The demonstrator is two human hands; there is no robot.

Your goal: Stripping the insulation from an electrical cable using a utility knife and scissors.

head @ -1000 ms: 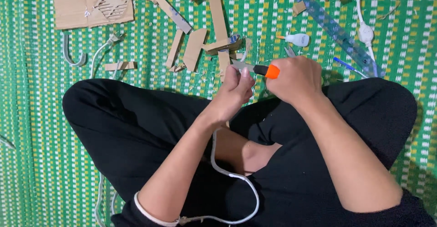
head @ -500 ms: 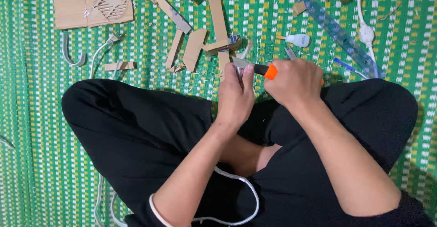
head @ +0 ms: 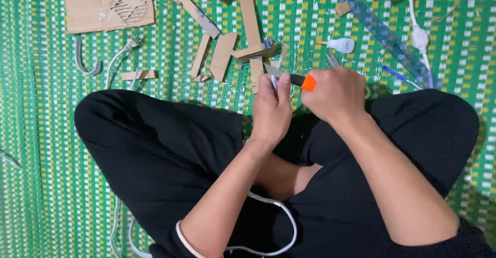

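**Q:** What occupied the centre of the frame?

**A:** A utility knife [head: 294,78] with an orange collar and a bare blade pointing toward the left of the frame. It lay just above centre, bridging the two hands over the person's crossed legs in black trousers [head: 155,149].

**Q:** How did each grip stand?

**A:** The right hand [head: 336,93] was closed around the knife's handle, which it hid. The left hand [head: 271,110] was curled shut on a small pale piece [head: 274,82] directly under the blade; what that piece was could not be told.

**Q:** What lay immediately beyond the hands?

**A:** Several cardboard strips [head: 223,55] and offcuts were scattered on the green woven mat [head: 41,134] in the upper middle of the frame, with pale shavings among them. Just above the right hand were a small white bottle [head: 342,45] and a metal tool that looked like pliers, partly hidden.

**Q:** And farther out?

**A:** A translucent blue ruler [head: 385,33] ran diagonally through the upper right, near a white cable with an inline switch [head: 419,36] and a blue pen [head: 395,74]. A large cardboard sheet [head: 106,4] with its surface torn open sat at the upper left; below it lay a grey curved piece [head: 85,61] and a second white cord [head: 121,54]. Another white cable [head: 279,222] looped across the lap at the bottom centre.
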